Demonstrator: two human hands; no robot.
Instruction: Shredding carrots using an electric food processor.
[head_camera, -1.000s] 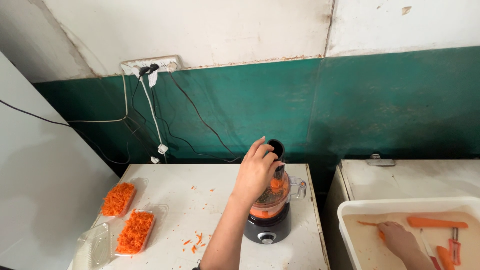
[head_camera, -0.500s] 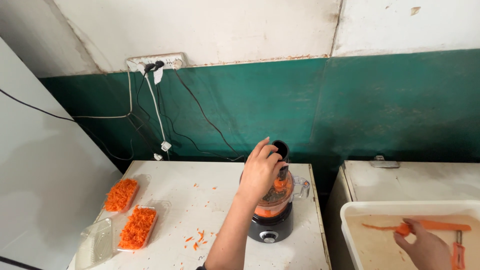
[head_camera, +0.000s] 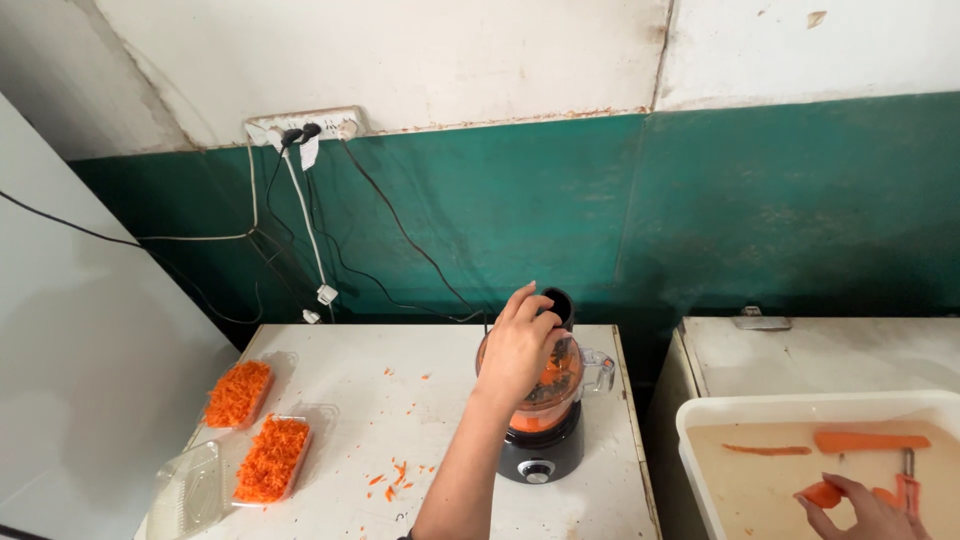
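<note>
Two trays of grated carrot (head_camera: 256, 432) beside food processor (head_camera: 543, 420)

R hand (head_camera: 868, 508) now grips carrot piece (head_camera: 822, 494).

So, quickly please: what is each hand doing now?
Left hand: fingers curled on the food processor chute.
Right hand: holds a carrot piece in the white tub.

Both of the person's arms are bare, with no sleeve, glove, watch or ring showing: the slim left forearm leads to the left hand (head_camera: 520, 345), while the right hand (head_camera: 865, 510) shows only its fingers and knuckles.
</note>
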